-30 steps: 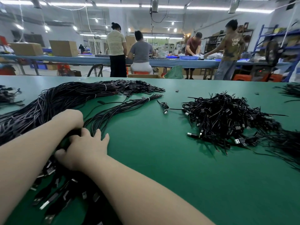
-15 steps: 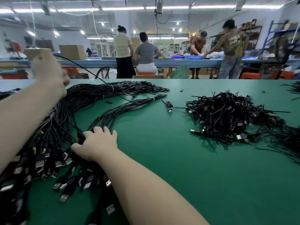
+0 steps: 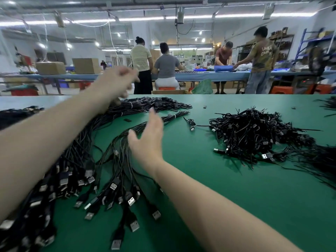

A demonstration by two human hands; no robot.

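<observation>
A: Head view: where are the long black USB cables (image 3: 116, 179) lying?
B: Lower left, fanning across the green surface (image 3: 218, 197). The right hand (image 3: 148, 139) is hovering above them, fingers straight, empty. The left hand (image 3: 116, 84) is blurring, grip unclear.
A: Progress?
B: Probably early; most are lying unsorted.

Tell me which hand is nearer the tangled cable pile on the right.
Right. The right hand hovers open left of the tangled pile; the left hand is raised farther left, above the tied bundle.
</observation>
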